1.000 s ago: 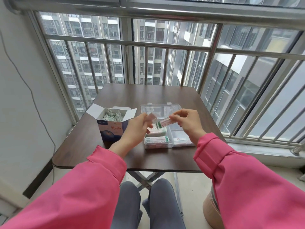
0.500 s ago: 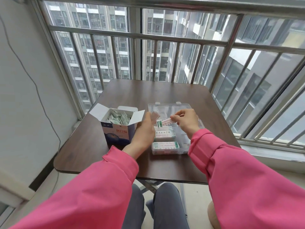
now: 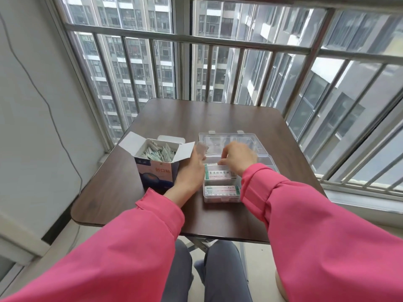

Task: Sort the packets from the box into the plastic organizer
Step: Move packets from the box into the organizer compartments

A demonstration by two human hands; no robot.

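Packet is set into organizer (image 3: 220, 194) w/ right hand (image 3: 237, 158), fingers curled down; packet itself not visible. Left hand (image 3: 192, 168), blurred, grip unclear, waits by box (image 3: 157, 171). Packet to be laid flat, edges aligned.

A brown table (image 3: 218, 118) is standing by a window (image 3: 139, 68) behind metal bars (image 3: 187, 38), with tower blocks (image 3: 218, 62) showing outside. A thin cable (image 3: 43, 99) is running down the white wall (image 3: 26, 127) on the left.

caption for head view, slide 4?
Right hand placing packets into plastic organizer; left hand beside open box.
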